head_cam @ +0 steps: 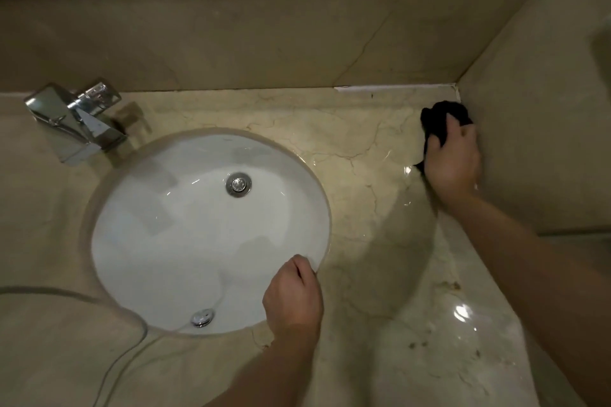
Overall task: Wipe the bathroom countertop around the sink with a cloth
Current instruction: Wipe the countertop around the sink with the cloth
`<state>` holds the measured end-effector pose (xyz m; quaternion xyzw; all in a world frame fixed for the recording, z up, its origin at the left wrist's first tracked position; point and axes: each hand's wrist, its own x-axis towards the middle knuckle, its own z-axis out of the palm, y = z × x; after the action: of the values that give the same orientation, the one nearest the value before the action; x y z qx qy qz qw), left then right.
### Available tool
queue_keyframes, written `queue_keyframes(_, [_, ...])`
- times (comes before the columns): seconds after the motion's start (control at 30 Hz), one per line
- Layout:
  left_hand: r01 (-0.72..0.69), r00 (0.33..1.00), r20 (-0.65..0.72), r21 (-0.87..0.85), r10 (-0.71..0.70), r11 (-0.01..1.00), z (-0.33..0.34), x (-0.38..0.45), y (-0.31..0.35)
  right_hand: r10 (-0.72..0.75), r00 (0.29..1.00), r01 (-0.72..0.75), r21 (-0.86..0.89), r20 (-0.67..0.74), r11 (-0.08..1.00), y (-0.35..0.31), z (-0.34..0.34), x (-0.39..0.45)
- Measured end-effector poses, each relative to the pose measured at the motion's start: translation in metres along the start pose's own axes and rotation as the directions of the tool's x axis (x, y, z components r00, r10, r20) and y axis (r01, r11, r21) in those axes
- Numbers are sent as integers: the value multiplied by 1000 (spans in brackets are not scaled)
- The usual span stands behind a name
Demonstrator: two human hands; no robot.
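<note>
Countertop (363, 149) wiping looks partway done, by my reckoning. Her right hand (453, 162) clutches a bunched black cloth (443, 116) against the stone at the far right corner, about two o'clock from the sink (185, 241), tight to the side wall (529, 109). Her left hand (292, 294) is curled on the sink rim at five o'clock, gripping nothing I can see. Wet sheen shows beside the cloth and toward the near right, where brown specks (446, 287) remain. Stone around the chrome faucet (79, 122) at ten o'clock and along the left side looks dull, likely untouched yet.
</note>
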<state>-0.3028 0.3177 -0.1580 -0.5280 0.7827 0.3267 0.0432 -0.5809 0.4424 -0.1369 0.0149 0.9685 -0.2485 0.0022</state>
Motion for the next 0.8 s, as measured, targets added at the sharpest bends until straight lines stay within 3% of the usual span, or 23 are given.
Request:
queue_keyframes(0.1, [17,1000,3,21,-17,1000,1,1,1,-21,999,24,-76,40,997,-15,21,-4])
queue_keyframes(0.2, [7,1000,-1,46,-7,999,2,1,-1,-180,965,198,-83,188,977,-46,40,-46])
queue_keyframes(0.3, [13,1000,-13,51,-12,999,2,1,0,-449,835,455,62,318,889,-76,58,-104])
queue_keyframes(0.37, [20,1000,-14,45,-19,999,1,0,0,-526,746,509,160,407,846,-84,60,-122])
queue_keyframes(0.4, [23,1000,-15,39,-23,999,-1,-1,0,-517,748,467,223,416,856,-85,55,-123])
queue_keyframes(0.53, [38,999,-19,9,-38,999,-3,-1,4,-333,918,238,374,214,896,-69,20,-83])
queue_keyframes(0.67, [38,999,-11,-15,-38,999,-3,-2,1,-99,993,83,211,65,974,-28,2,4])
queue_keyframes(0.8, [35,999,-11,-41,-35,999,-2,-2,0,-70,996,74,-67,64,995,-26,23,22])
